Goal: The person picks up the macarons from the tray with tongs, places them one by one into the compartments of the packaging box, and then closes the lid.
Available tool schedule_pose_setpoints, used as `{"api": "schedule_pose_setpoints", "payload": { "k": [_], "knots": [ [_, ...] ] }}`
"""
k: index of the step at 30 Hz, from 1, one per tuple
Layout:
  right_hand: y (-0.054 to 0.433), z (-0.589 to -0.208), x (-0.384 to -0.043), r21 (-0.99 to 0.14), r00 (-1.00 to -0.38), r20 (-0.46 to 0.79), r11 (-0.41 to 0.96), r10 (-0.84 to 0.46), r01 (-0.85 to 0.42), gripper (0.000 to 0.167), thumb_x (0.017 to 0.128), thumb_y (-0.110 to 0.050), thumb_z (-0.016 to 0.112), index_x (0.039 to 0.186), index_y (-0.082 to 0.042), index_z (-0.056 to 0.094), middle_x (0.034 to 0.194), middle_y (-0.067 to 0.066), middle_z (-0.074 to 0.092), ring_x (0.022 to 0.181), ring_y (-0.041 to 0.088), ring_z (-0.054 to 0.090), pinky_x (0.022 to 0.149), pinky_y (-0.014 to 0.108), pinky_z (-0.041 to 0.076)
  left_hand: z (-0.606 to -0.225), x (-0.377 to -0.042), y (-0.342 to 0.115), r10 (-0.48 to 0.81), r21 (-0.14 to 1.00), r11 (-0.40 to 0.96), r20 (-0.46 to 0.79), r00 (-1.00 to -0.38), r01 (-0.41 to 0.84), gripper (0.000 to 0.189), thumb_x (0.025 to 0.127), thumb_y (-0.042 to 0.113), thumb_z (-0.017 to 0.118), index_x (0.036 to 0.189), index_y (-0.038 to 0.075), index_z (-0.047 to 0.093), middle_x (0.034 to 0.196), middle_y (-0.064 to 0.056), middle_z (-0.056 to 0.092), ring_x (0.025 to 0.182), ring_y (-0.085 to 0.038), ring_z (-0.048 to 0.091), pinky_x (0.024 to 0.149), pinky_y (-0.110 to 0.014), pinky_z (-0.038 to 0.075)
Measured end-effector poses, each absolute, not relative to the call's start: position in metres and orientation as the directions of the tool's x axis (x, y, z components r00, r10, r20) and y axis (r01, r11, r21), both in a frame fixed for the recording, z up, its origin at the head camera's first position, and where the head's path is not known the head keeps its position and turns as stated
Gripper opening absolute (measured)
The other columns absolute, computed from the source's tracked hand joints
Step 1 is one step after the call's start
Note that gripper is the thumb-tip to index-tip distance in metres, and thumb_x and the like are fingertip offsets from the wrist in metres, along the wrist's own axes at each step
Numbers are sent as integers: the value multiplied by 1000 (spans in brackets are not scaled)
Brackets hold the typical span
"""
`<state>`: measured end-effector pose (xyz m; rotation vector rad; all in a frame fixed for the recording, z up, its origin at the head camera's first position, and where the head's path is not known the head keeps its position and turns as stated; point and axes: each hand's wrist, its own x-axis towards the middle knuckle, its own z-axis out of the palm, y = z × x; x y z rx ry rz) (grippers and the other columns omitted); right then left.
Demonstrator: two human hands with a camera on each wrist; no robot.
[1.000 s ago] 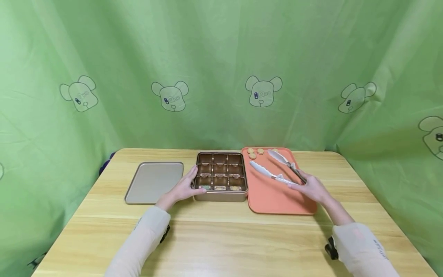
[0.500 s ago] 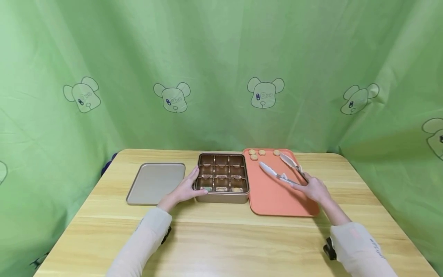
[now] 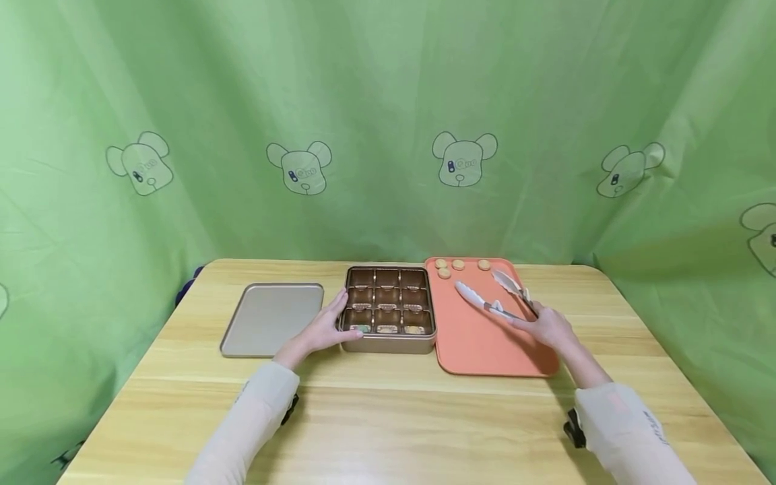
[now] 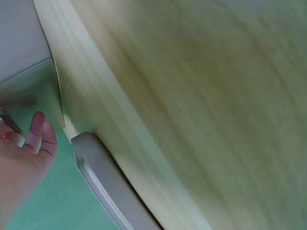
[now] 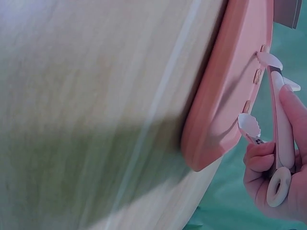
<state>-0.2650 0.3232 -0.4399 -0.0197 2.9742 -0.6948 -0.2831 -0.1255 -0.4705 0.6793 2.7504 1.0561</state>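
Note:
My left hand (image 3: pixel 321 330) rests at the front left corner of a square metal tin (image 3: pixel 388 345), thumb along its front rim and fingers against its left side. A brown divided insert (image 3: pixel 386 296) fills the tin; small coloured pieces show along its front row, too small to identify. My right hand (image 3: pixel 550 329) holds a pair of tongs (image 3: pixel 502 311) by the handles, their pale scalloped tips (image 5: pixel 249 125) spread apart above a coral tray (image 3: pixel 479 353). Several round biscuits (image 3: pixel 458 265) lie at the tray's far end, beyond the tongs. Nothing sits between the tips.
A flat grey metal lid or tray (image 3: pixel 273 320) lies left of the tin. The coral tray stands right against the tin's right side. A green curtain (image 3: pixel 376 202) hangs behind the wooden table (image 3: pixel 388 417).
The tongs have moved right and slightly down over the tray, so the rightmost biscuit, partly covered before, shows fully. My left hand has stayed on the tin.

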Motion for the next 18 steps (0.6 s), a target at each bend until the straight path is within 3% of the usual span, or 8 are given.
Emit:
{"api": "schedule_pose_setpoints", "payload": {
  "k": [7, 18],
  "knots": [
    [323, -439, -261, -453, -995, -94, 891, -28, 18, 88, 84, -47, 58, 134, 18, 24, 125, 44, 35, 112, 58, 35, 91, 62, 36, -466, -291, -133, 499, 641, 643, 64, -864, 419, 86, 82, 38, 64, 142, -4, 18, 152, -16, 8, 135, -42, 14, 108, -57, 11],
    [324, -444, -260, -461, -995, -96, 887, -19, 28, 85, 85, -43, 59, 134, 17, 24, 125, 43, 37, 112, 55, 39, 88, 58, 40, -464, -317, -135, 542, 559, 644, 148, -827, 522, 73, 87, 31, 59, 139, -8, 25, 149, -20, 14, 133, -43, 20, 107, -60, 12]
  ]
}}
